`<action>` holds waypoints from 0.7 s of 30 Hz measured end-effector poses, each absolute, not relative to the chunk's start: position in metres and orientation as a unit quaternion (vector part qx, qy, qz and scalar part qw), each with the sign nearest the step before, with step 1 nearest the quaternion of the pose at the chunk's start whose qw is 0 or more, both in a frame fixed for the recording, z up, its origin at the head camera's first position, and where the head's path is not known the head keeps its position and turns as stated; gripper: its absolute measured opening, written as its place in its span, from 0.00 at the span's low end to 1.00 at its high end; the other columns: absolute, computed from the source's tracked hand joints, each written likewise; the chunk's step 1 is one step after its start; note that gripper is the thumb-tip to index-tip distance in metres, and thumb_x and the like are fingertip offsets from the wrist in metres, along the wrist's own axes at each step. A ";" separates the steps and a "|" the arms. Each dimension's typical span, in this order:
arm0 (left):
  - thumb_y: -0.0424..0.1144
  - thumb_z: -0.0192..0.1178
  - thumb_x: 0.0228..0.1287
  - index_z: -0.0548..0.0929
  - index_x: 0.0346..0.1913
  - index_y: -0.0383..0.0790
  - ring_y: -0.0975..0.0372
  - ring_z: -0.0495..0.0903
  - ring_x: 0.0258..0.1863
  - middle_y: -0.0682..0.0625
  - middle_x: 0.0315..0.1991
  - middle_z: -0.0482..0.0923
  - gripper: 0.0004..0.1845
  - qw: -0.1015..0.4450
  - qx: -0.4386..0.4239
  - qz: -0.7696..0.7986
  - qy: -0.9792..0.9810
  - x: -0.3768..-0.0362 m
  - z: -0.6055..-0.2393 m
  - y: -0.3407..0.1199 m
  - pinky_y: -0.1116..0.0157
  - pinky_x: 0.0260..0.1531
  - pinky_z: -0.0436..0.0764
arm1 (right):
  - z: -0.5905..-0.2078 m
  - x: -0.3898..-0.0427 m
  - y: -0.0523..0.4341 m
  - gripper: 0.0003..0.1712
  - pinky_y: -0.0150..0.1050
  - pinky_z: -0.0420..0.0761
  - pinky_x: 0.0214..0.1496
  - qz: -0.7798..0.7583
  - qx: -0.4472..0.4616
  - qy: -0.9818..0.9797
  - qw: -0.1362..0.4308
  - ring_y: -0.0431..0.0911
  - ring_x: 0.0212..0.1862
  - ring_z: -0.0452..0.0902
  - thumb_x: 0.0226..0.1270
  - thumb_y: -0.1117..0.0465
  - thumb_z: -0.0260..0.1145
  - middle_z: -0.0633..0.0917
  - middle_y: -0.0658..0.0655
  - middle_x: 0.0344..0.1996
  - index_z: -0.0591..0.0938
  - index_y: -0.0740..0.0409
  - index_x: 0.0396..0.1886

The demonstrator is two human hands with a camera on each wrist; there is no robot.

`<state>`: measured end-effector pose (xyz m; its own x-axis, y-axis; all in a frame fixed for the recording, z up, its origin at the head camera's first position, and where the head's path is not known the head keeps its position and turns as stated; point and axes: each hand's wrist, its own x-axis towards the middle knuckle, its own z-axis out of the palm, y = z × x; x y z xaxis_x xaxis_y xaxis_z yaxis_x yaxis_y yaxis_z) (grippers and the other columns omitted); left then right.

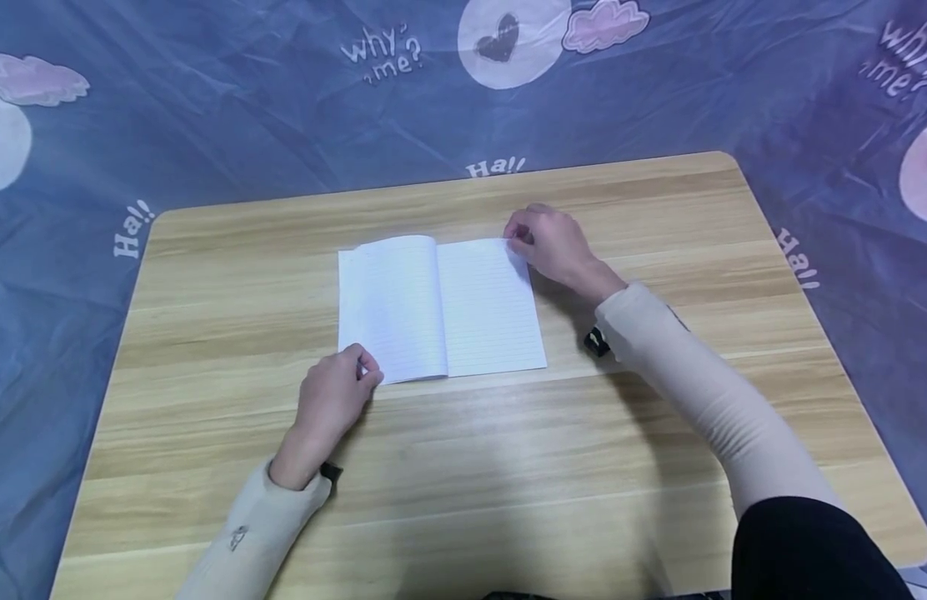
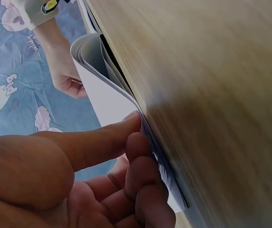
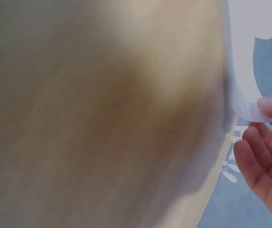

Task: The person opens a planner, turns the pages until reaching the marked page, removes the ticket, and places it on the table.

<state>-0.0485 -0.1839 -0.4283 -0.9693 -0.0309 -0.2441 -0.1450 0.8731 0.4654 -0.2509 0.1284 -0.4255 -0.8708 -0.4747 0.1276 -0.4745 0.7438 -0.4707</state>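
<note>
An open notebook (image 1: 493,308) with ruled white pages lies flat on the table, its left-hand leaves bulging near the fold. My left hand (image 1: 332,398) is at its lower left corner. In the left wrist view, the thumb (image 2: 112,140) and forefinger pinch the edge of the pages, which curve up in a loop beyond. At the upper right corner, my right hand (image 1: 557,246) holds the paper between thumb and fingers. The right wrist view shows that page corner (image 3: 249,110) bent upward at the thumb, with the other fingers curled below.
The wood-grain table (image 1: 583,467) has rounded corners. Behind and beside it hangs a blue printed cloth (image 1: 246,100). Black straps show at both cuffs, and a dark sleeve (image 1: 801,550) covers the right upper arm.
</note>
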 end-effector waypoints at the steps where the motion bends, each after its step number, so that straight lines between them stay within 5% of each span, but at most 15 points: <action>1: 0.37 0.67 0.65 0.81 0.34 0.41 0.54 0.76 0.24 0.48 0.25 0.79 0.06 0.116 -0.048 0.248 0.960 -0.049 -0.429 -0.184 0.58 0.22 0.72 | -0.423 -0.250 0.128 0.04 0.45 0.78 0.42 -0.272 -0.247 0.930 0.011 0.49 0.36 0.77 0.67 0.64 0.68 0.83 0.55 0.34 0.85 0.57 0.40; 8: 0.37 0.67 0.64 0.82 0.31 0.41 0.52 0.78 0.28 0.47 0.28 0.80 0.06 0.108 -0.048 0.241 0.963 -0.049 -0.432 -0.183 0.55 0.27 0.75 | -0.408 -0.250 0.120 0.04 0.37 0.75 0.26 -0.397 -0.204 0.892 0.077 0.51 0.28 0.77 0.67 0.63 0.69 0.83 0.59 0.28 0.86 0.58 0.39; 14: 0.38 0.67 0.64 0.82 0.31 0.42 0.52 0.78 0.29 0.48 0.28 0.80 0.07 0.079 -0.034 0.232 0.969 -0.047 -0.432 -0.180 0.53 0.28 0.76 | -0.394 -0.252 0.108 0.07 0.43 0.84 0.32 -0.533 -0.145 0.815 0.175 0.52 0.26 0.80 0.67 0.62 0.70 0.84 0.63 0.33 0.85 0.59 0.42; 21: 0.38 0.67 0.66 0.82 0.30 0.41 0.50 0.80 0.30 0.48 0.28 0.81 0.08 0.052 -0.019 0.230 0.972 -0.046 -0.432 -0.177 0.51 0.29 0.77 | -0.387 -0.257 0.085 0.08 0.38 0.84 0.29 -0.672 -0.070 0.696 0.245 0.47 0.25 0.82 0.67 0.69 0.68 0.86 0.63 0.34 0.83 0.67 0.44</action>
<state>-0.0465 -0.1768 -0.4318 -0.9938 -0.0123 -0.1103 -0.0605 0.8932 0.4457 -0.2572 0.0852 -0.3866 -0.8702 -0.4268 -0.2462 0.2309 0.0882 -0.9690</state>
